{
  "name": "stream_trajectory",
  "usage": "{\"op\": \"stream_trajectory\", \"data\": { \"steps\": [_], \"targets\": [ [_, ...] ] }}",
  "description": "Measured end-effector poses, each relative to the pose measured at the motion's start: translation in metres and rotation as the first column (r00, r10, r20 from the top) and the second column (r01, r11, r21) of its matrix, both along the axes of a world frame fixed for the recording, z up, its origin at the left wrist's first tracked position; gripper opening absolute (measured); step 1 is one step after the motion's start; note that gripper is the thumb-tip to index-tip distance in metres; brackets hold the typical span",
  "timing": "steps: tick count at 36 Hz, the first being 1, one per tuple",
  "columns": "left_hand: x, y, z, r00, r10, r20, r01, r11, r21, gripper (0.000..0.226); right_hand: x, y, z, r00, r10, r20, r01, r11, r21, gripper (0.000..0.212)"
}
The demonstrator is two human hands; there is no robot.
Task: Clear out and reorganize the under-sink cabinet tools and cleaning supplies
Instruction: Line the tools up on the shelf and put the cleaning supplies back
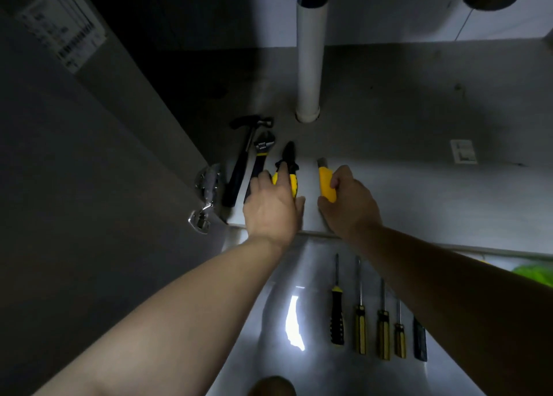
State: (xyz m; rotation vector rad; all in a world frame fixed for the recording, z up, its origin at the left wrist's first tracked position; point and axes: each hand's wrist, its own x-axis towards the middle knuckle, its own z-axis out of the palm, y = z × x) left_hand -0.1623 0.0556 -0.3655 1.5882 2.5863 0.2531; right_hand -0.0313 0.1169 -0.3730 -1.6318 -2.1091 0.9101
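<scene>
Inside the cabinet, a hammer (241, 159), an adjustable wrench (260, 153) and yellow-handled pliers (288, 164) lie side by side on the cabinet floor (404, 186). My left hand (272, 207) lies over the pliers' handles with fingers extended. To its right, my right hand (348, 204) grips a yellow utility knife (324, 179), whose tip points toward the back. On the shiny floor outside the cabinet, several screwdrivers (360, 327) lie in a row under my right forearm.
A white drain pipe (309, 63) rises from the cabinet floor behind the tools. The open cabinet door (89, 156) with its hinges (206, 183) stands at the left. A green object (535, 276) shows at the right edge. A small white label (463, 151) lies at the back right.
</scene>
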Motion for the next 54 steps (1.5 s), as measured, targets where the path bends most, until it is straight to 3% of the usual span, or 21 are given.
{"op": "stream_trajectory", "data": {
  "steps": [7, 14, 30, 36, 45, 54],
  "targets": [
    [0.002, -0.017, -0.015, 0.996, -0.030, 0.083, 0.022, 0.996, 0.090, 0.058, 0.003, -0.007, -0.005, 0.999, 0.000, -0.041, 0.000, 1.000, 0.005, 0.038],
    [-0.001, -0.010, -0.019, 0.995, 0.023, 0.099, -0.037, 0.990, 0.138, 0.054, 0.012, -0.019, -0.008, 0.995, 0.028, -0.101, -0.034, 0.998, -0.057, 0.071],
    [-0.008, -0.002, -0.020, 0.994, 0.053, 0.098, -0.065, 0.991, 0.116, 0.051, -0.005, -0.022, -0.014, 0.998, 0.011, -0.059, -0.005, 0.994, 0.113, 0.059],
    [-0.014, -0.017, -0.019, 0.993, -0.026, 0.111, 0.005, 0.982, 0.186, 0.055, -0.018, -0.017, -0.015, 0.995, 0.078, -0.069, -0.072, 0.994, 0.082, 0.067],
    [-0.013, -0.035, -0.034, 0.980, -0.054, 0.192, 0.008, 0.973, 0.230, 0.052, -0.023, -0.009, -0.019, 0.989, 0.149, 0.004, -0.148, 0.982, 0.119, 0.057],
    [-0.009, -0.040, -0.034, 0.990, -0.046, 0.137, 0.012, 0.969, 0.246, 0.052, -0.015, -0.013, -0.014, 0.988, 0.151, -0.032, -0.148, 0.985, 0.091, 0.069]
  ]
}}
